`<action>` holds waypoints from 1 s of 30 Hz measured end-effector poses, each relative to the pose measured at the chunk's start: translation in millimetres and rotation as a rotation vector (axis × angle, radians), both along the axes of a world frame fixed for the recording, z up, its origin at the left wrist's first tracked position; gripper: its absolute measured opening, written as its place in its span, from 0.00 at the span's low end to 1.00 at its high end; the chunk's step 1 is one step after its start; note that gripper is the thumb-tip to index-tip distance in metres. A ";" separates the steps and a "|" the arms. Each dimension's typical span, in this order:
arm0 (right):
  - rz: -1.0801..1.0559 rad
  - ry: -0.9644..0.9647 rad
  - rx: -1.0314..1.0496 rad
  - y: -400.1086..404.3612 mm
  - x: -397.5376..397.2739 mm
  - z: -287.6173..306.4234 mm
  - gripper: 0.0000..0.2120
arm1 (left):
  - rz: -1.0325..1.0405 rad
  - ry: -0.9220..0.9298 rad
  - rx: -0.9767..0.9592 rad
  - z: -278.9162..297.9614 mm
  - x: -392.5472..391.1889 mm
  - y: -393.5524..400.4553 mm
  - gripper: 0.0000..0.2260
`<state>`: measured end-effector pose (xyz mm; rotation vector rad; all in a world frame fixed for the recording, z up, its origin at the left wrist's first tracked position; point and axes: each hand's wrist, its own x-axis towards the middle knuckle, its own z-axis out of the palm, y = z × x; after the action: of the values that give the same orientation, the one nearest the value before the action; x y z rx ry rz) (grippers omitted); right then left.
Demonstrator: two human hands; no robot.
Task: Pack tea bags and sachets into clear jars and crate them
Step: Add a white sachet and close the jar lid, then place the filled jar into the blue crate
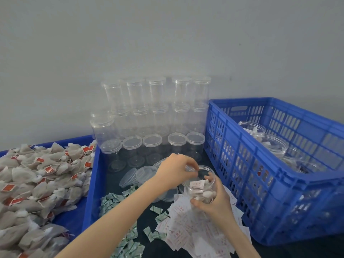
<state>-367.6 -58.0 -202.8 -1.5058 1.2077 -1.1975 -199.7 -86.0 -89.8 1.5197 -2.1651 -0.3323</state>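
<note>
One blue crate (279,183) stands right of the held jar (202,185), with about four filled jars (271,144) inside. Behind the held jar, some sixteen empty jars (154,116) are stacked in three tiers. The right hand (214,200) has its grip curled round the jar; the left hand (175,170) pinches at its rim from above.

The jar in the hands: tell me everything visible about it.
The jar is a clear, round, plastic-looking container, upright or slightly tilted, with its mouth open and no lid on. Inside are pale tea bags and a white slip with red print. The right hand grips its side from the right; the left hand has fingers at its rim. It is held just above the white sachets, left of the blue crate.
</note>
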 end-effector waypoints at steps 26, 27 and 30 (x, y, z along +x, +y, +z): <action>0.073 0.921 -0.203 -33.1 6.6 180.9 0.47 | -0.001 0.687 0.097 11.5 -6.3 8.0 0.41; 0.058 0.930 -0.220 -34.0 6.5 190.4 0.45 | -0.008 0.730 0.088 14.7 -8.4 7.4 0.41; -0.004 0.906 -0.277 -39.5 0.5 220.4 0.43 | -0.011 0.850 0.027 24.7 -13.6 3.1 0.38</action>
<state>-367.1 -97.6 17.6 -2.3837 1.6422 -0.6818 -213.3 -82.9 -65.1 1.0815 -1.4863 -0.8357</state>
